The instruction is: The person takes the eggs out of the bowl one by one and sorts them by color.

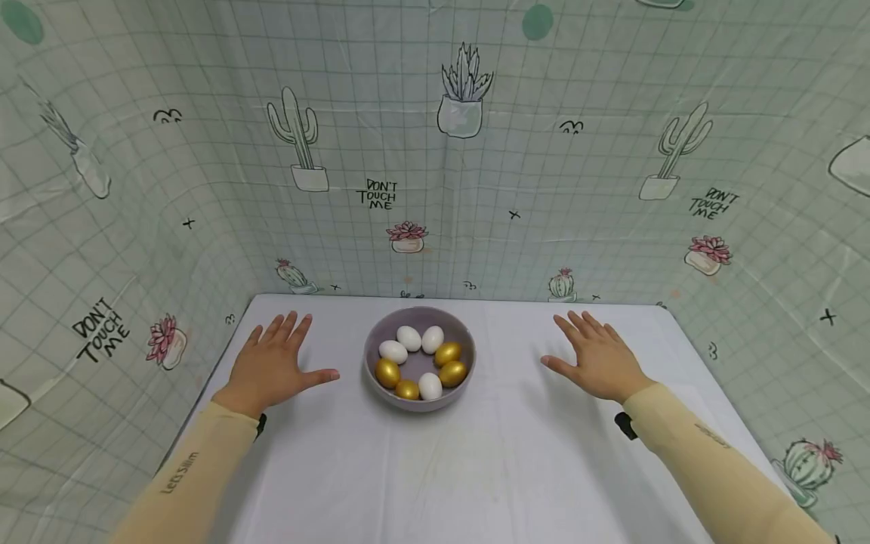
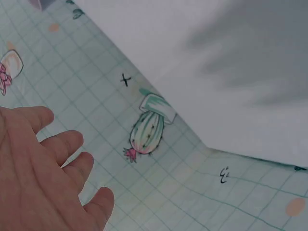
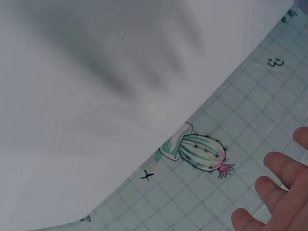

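Note:
A round mauve bowl (image 1: 419, 406) stands on the white table, toward its back edge. Inside, several white eggs (image 1: 408, 338) and several golden eggs (image 1: 387, 372) lie in a ring round the bare bowl bottom. To the left of the bowl, my left hand (image 1: 272, 370) is held over the table, palm down, fingers spread and thumb toward the bowl. My right hand (image 1: 598, 361) is farther off on the bowl's other side, also with fingers spread and nothing held. Both wrist views show straight, slightly parted fingers and no object in the hand.
The white tabletop (image 1: 435, 483) carries soft shadows from both hands. Behind it and along both sides hangs a pale green grid cloth (image 1: 516, 174) printed with cacti and words. Beige sleeves (image 1: 197, 468) cover both forearms, with a dark band (image 1: 625, 425) at each wrist.

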`<state>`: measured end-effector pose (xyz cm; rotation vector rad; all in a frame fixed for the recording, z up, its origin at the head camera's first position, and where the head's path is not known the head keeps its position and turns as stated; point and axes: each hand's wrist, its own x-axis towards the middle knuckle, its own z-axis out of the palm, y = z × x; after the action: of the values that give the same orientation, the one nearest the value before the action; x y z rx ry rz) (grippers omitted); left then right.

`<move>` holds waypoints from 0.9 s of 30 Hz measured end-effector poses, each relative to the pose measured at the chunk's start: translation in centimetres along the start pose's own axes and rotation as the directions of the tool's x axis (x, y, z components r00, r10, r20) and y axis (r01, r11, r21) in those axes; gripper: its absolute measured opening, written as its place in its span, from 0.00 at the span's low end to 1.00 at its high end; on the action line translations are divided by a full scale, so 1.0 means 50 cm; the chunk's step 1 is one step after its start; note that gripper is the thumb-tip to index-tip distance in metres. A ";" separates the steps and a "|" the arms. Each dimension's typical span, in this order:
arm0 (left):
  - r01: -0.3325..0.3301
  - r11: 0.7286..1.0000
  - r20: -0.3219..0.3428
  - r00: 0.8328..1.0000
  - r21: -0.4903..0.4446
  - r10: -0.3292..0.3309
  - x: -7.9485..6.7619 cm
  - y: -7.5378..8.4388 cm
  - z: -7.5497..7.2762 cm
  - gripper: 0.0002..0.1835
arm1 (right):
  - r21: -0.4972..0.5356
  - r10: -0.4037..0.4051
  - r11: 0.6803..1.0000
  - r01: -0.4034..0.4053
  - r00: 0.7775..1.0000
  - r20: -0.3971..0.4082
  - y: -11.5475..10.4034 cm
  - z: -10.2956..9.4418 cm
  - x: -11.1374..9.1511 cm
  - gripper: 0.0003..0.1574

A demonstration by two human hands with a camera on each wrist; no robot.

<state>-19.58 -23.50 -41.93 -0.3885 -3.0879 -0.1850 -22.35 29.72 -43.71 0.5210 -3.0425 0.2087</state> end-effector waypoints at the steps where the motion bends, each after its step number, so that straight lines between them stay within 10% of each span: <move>1: -0.002 1.000 0.000 1.000 0.001 0.002 0.002 0.004 0.003 0.63 | 0.001 -0.003 1.000 0.003 1.000 0.002 -0.004 -0.001 0.003 0.58; 27: -0.071 0.996 0.010 0.997 -0.060 0.072 0.046 0.125 0.059 0.65 | 0.020 -0.153 0.988 0.153 0.988 -0.011 -0.152 0.010 0.086 0.55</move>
<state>-20.27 -16.56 -44.04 -0.5036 -3.0800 -0.2747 -23.86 21.15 -42.97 0.7486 -2.9766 0.2348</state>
